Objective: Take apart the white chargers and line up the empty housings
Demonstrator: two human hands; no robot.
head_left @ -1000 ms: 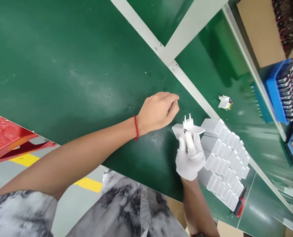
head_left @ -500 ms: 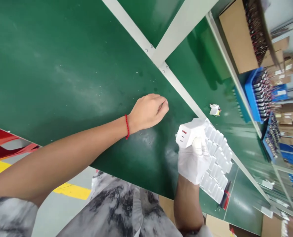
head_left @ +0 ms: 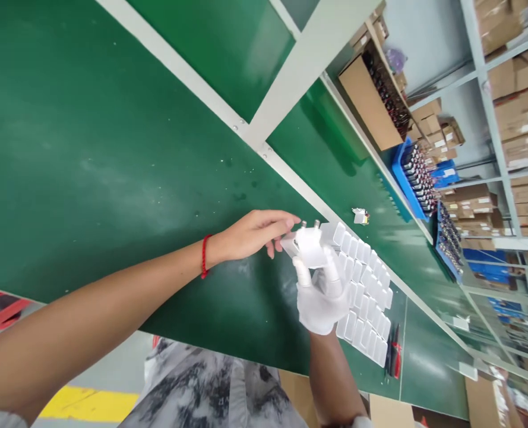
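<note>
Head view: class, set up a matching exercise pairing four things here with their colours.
Things:
1. glove on the right hand
2. wrist band on the left hand
3. table
4. tray by the cardboard box

Colours:
A. green
B. blue
C. white
D. red

Pairs: 1-C, 2-D, 3-A, 4-B

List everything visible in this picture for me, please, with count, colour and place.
charger plug: one, white, held above the table edge.
stacked chargers: many, white, rows right of the gloved hand.
loose part: one, white, alone beyond the rows.
table: one, green, with pale frame bars.
blue trays: two or more, far right.
cardboard boxes: many, brown, on shelves.
left hand: bare, red bracelet, fingertips at the plug.
right hand: white glove, gripping the plug.
</note>
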